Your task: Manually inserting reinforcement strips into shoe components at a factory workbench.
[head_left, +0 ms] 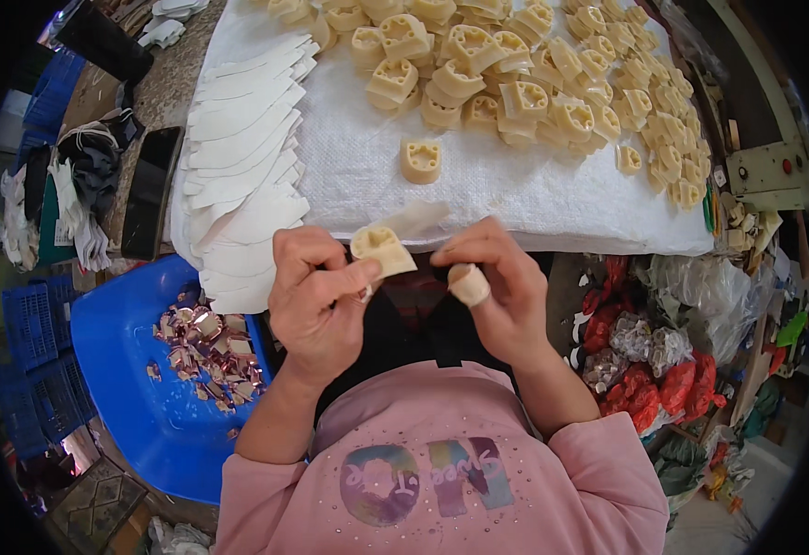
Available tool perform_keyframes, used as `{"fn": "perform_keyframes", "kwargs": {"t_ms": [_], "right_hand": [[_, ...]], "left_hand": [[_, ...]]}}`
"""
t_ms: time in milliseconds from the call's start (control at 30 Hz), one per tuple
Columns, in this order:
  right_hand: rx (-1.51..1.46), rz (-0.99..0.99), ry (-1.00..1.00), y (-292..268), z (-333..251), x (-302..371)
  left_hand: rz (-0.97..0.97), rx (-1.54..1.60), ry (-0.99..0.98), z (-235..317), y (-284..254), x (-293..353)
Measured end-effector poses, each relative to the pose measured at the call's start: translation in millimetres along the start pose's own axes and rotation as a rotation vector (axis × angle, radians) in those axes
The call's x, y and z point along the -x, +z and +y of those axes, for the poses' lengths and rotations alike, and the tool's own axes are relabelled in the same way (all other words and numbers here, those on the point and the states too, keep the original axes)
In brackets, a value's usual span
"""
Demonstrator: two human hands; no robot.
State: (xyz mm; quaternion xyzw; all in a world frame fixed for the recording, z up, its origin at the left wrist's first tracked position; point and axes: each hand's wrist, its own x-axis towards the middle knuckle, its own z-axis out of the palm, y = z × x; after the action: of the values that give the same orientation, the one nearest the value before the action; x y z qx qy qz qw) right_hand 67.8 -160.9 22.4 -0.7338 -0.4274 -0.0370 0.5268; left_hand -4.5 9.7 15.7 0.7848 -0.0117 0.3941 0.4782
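Note:
My left hand is closed on a cream plastic shoe heel, pinching it between thumb and fingers with its hollow face up. A thin whitish strip, blurred, reaches from behind the heel toward the right; I cannot tell how it is joined. Beside it, my right hand is curved with the forefinger apart from the thumb, nothing visible between them. A beige wrap covers that thumb's tip. One loose heel stands on the white woven cover just beyond my hands.
Many cream heels are heaped at the back and right. Overlapping white cut pieces lie along the left. A blue basin holds shiny pinkish pieces. A phone lies far left; red plastic bags sit at right.

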Motion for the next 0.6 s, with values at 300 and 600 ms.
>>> {"fn": "perform_keyframes", "kwargs": {"t_ms": [300, 600], "right_hand": [[-0.971, 0.243, 0.694, 11.7, -12.3, 15.3], [-0.817, 0.250, 0.675, 12.1, -18.0, 18.7]], "left_hand": [[-0.164, 0.183, 0.082, 12.3, 13.0, 7.5], [-0.278, -0.319, 0.305, 21.8, 21.6, 2.5]]}}
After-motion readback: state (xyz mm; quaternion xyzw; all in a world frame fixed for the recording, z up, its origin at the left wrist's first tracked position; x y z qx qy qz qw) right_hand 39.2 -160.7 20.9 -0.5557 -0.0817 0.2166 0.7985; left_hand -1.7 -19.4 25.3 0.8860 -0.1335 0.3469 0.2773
